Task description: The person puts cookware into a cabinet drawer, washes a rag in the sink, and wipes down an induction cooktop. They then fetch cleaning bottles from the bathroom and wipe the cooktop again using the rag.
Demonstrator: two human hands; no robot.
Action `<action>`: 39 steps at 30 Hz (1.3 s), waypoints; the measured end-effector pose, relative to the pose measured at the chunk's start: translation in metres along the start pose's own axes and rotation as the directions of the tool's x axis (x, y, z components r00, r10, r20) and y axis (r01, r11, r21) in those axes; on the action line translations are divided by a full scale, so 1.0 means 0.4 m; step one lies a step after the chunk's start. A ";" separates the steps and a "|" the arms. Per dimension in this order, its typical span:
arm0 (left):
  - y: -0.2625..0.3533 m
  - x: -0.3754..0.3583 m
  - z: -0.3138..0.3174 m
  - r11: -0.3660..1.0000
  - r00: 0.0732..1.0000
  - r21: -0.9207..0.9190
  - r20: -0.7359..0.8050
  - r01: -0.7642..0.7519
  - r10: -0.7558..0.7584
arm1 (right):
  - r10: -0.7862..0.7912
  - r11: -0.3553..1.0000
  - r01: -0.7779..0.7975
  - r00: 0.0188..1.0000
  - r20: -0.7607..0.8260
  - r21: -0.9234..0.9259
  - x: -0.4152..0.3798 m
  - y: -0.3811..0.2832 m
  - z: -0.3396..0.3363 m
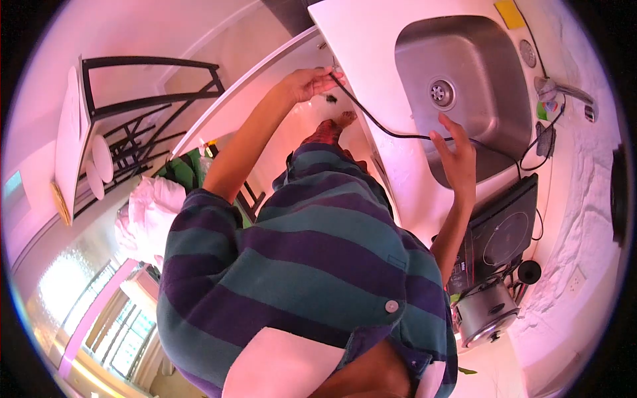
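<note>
Looking at the pale countertop (363,40) first since it's the biggest thing here: it runs along the wall with a steel sink (478,79) set into it. Next size down is a black cooktop (507,235) beside the sink, then a lidded metal pot (484,308) just past that.

Now the black cable (408,136), which is what the hands are busy with. It goes from the left hand, over the counter's front edge, across the sink, then bends around near the faucet (570,91) on the wall side. Left hand (315,84) has the fingers closed in a pinch on the cable, out past the front edge of the counter. Right hand (458,156) is over the sink, fingers spread and fairly open, right by the cable; can't tell if it's actually touching.

Progress-wise, I'd call it partway. The cable is already strung out across the counter and sink, so that bit's done. It hasn't been put down or let go of, and there's a slack bend by the faucet. The tip at the left hand is too small to make out, so I can't say exactly how much is left. Smallest bit: the round drain (441,95), with nothing over it.
</note>
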State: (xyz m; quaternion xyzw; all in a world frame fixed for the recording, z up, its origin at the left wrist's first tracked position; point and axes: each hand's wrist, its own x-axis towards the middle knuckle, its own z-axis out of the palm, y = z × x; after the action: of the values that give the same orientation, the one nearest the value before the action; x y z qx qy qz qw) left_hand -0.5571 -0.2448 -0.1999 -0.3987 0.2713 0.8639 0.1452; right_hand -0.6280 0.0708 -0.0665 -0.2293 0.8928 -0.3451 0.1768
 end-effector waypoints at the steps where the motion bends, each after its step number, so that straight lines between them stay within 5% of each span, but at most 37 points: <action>1: 0.000 0.004 -0.003 1.000 1.000 -0.001 -0.019 0.007 -0.007 | 0.004 1.000 -0.004 1.000 0.014 0.004 0.003 -0.004 0.005; 8: 0.024 0.011 -0.006 0.997 0.998 0.048 -0.032 -0.056 0.058 | -0.021 1.000 0.021 1.000 0.022 -0.013 -0.015 0.003 0.011; 16: 0.072 0.048 -0.009 0.980 0.999 0.198 0.026 0.034 -0.040 | -0.014 1.000 0.014 1.000 -0.016 0.002 -0.012 0.003 0.014; 20: 0.064 0.038 0.009 0.991 0.995 0.127 -0.088 0.046 -0.035 | -0.038 0.999 0.038 0.999 0.014 0.004 0.002 -0.017 0.041; 25: 0.049 0.060 -0.020 0.998 0.999 0.038 -0.007 0.047 -0.047 | -0.074 0.997 0.075 0.996 0.046 -0.017 0.006 -0.052 0.060; 31: -0.006 -0.021 -0.002 0.999 0.999 -0.014 -0.013 -0.047 0.047 | -0.288 0.926 0.266 0.956 0.048 0.267 0.023 -0.163 0.164; 34: -0.067 -0.178 0.062 0.986 0.987 -0.079 0.060 -0.147 0.152 | -0.557 0.815 0.533 0.829 -0.052 -0.227 0.056 -0.181 0.269; 36: -0.090 -0.252 0.075 0.969 0.978 -0.164 0.065 -0.184 0.197 | -0.255 0.967 0.252 0.948 0.191 0.040 0.043 -0.190 0.278; 37: -0.091 -0.274 0.066 0.956 0.973 -0.208 0.063 -0.205 0.223 | -0.113 0.988 0.070 0.933 0.341 0.135 0.033 -0.197 0.280; 39: -0.096 -0.259 -0.026 0.865 0.959 -0.485 0.160 -0.129 0.233 | -0.143 0.972 0.051 0.903 0.405 0.229 -0.006 -0.209 0.210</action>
State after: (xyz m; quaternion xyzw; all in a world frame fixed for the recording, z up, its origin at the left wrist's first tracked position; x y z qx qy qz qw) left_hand -0.4666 -0.2233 -0.1397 -0.2999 0.0732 0.9511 -0.0096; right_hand -0.5620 -0.0278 -0.0666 -0.3220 0.7793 -0.3899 0.3702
